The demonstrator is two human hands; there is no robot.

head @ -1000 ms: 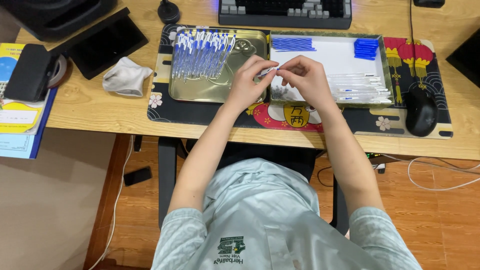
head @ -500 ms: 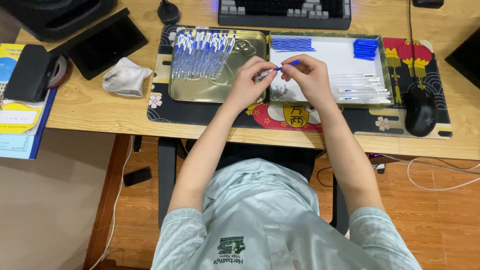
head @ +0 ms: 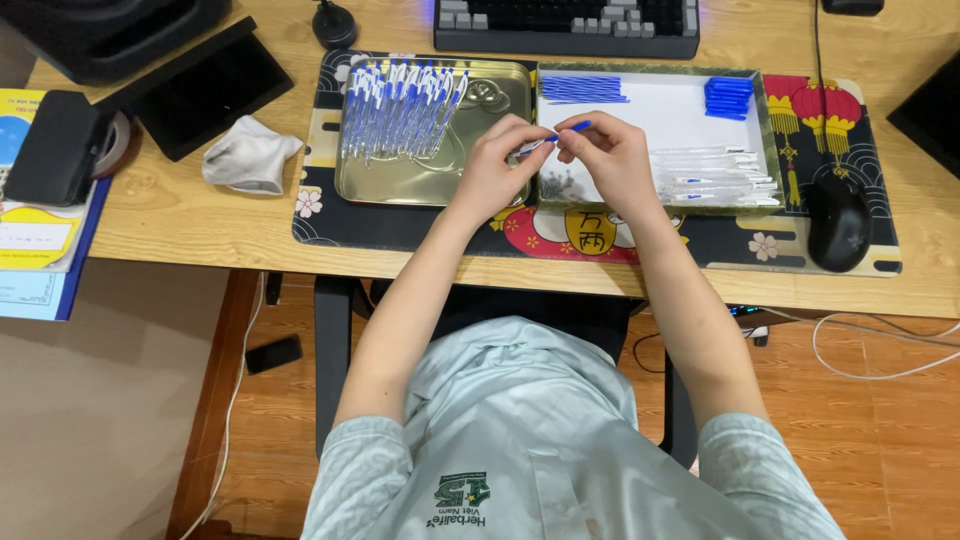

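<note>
— So where were the hands?

— Both were up over the seam between the two trays. The left hand (head: 497, 165) had its fingers pinched narrow around a clear pen barrel (head: 530, 147), and the right hand (head: 610, 158) pinched a blue refill (head: 574, 127) between thumb and forefinger, its tip meeting the barrel's open end.

— And the pen itself sat where?

— In the air between the two hands, just above the inner edge of the white tray (head: 655, 115) — not resting on anything that I could see.

— What lay around them?

— On the left, a gold tray (head: 500, 85) with a heap of finished pens (head: 400, 110), blue and white, fanned across its upper half. In the white tray, loose blue refills (head: 583, 89) at the top left, a small stack of blue caps (head: 728, 97) at the top right, and empty clear barrels (head: 715, 175) along the right side. Both trays stood on a dark patterned desk mat (head: 400, 228).

— Anything further out?

— A black mouse (head: 838, 222) on the mat's right end, a keyboard (head: 565, 22) behind the trays, and a crumpled grey cloth (head: 250, 155) on the wooden desk (head: 190, 225) to the left.
</note>
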